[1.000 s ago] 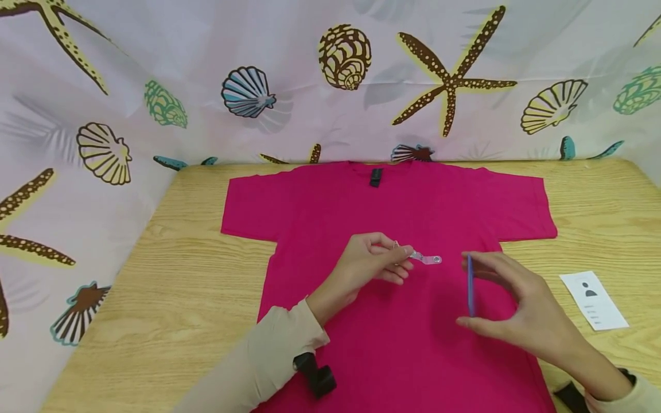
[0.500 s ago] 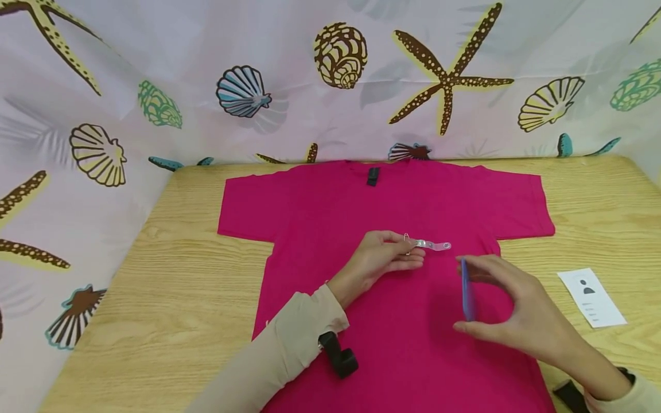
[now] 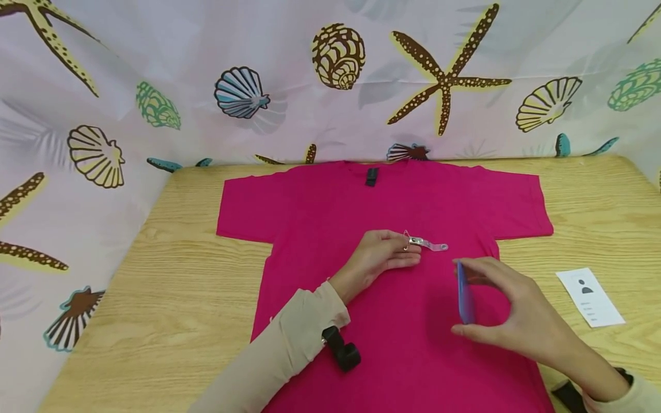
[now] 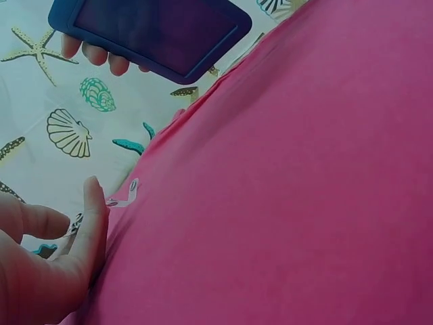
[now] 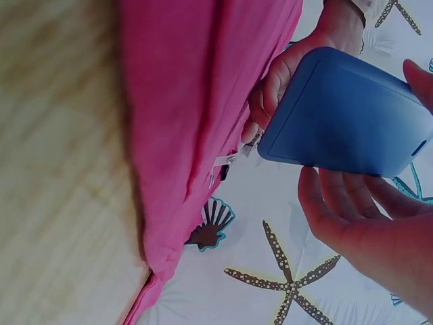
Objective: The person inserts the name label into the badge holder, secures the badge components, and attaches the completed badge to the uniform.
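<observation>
My left hand: thumb and fingers pinch the badge clip at its metal end; the other fingers reach out loosely.
My right hand: spread wide across the blue badge holder, thumb on the near edge and fingers on the far edge, gripping it by those edges alone.
Badge clip: above the middle of the pink T-shirt, its clear strap pointing right, toward the holder but apart from it.
Blue badge holder: upright above the right part of the T-shirt, right of the clip and slightly nearer to me.
Head view: shows the holder nearly edge-on, so its faces hardly read.
Left wrist view: shows one broad face, with a framed dark window; I cannot tell what lies behind it.
Right wrist view: shows the other face, plain blue, with a small slot near one end.
White card: flat on the wooden table, right of the T-shirt, outside the holder, printed with a dark figure and short lines of text.
</observation>
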Demonstrator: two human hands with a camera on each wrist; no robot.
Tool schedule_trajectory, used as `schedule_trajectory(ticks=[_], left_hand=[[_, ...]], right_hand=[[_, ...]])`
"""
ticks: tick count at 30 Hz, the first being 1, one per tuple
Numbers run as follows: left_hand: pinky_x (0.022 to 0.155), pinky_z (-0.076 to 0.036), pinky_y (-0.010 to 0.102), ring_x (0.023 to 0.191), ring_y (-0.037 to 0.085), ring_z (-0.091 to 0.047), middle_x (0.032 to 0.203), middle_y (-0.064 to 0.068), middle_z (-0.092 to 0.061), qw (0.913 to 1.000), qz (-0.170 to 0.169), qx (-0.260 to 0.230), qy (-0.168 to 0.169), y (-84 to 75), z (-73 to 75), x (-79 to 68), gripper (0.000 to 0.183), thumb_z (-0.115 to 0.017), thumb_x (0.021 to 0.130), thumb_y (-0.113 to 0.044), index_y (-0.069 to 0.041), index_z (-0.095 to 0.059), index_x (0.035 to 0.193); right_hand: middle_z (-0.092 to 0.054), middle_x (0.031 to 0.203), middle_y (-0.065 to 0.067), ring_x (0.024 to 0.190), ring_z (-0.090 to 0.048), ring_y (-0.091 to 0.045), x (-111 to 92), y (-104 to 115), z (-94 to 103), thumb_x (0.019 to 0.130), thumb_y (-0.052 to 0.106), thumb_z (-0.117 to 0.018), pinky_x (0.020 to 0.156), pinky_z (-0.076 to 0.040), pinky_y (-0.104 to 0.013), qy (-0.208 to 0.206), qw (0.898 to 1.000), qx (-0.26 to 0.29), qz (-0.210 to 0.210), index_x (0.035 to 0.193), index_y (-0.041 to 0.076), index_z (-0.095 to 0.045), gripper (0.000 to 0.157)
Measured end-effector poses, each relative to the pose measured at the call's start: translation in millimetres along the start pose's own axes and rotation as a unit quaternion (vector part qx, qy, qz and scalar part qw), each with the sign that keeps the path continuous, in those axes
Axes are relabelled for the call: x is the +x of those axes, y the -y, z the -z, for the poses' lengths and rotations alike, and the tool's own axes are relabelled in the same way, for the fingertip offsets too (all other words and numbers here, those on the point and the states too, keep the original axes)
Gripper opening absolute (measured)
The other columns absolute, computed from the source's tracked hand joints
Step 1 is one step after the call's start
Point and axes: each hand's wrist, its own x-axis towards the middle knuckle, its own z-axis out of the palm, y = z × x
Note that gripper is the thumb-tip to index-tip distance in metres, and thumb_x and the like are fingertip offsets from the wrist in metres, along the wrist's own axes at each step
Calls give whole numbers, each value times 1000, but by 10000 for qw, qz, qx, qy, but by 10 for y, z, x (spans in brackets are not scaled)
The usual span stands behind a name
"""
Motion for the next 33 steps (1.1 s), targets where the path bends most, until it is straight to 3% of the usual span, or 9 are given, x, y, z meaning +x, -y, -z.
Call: schedule_trajectory(ticks=[9, 16, 22, 29, 33], left_hand=[[86, -54, 42, 103, 40, -64, 116, 27, -64, 9980, 255, 490, 322, -23, 37, -46, 32, -49, 100, -7, 10, -50, 127], [87, -54, 42, 107, 40, -63, 118, 28, -62, 9940, 460, 811, 565, -109, 95, -108, 42, -49, 97, -2, 10, -40, 136], [85, -54, 46, 105, 43, -63, 116, 30, -62, 9927, 564, 729, 781, -130, 135, -147, 48, -48, 97, -2, 7, -30, 140], [82, -56, 43, 98, 39, -67, 111, 26, -66, 9899, 377, 949, 986, -88, 153, -240, 34, -49, 96, -3, 6, -45, 129], [81, -57, 41, 95, 34, -69, 109, 24, -67, 9832, 160, 1235, 1338, -92, 125, -357, 31, -51, 98, -9, 10, -53, 123]], right_hand=[[-59, 116, 10, 97, -64, -5, -5, 10, -13, 56, 18, -95, 85, -48, -16, 10, 9999, -128, 39, 130, 17, -55, 83], [-60, 115, 6, 96, -63, -6, 4, 33, -18, 58, 17, -94, 85, -47, -15, 13, 9999, -76, 78, 130, 17, -56, 82], [-58, 117, 10, 96, -63, -5, -10, 25, -22, 56, 18, -95, 84, -47, -16, 14, 9999, -154, 58, 130, 16, -55, 84], [-59, 117, 6, 97, -63, -5, -1, 16, -31, 56, 17, -95, 84, -47, -16, 2, 9996, -153, 240, 131, 12, -55, 85], [-59, 116, 4, 96, -61, -7, 21, 17, -26, 57, 21, -94, 83, -48, -18, 4, 9993, -266, 280, 131, 11, -56, 84]])
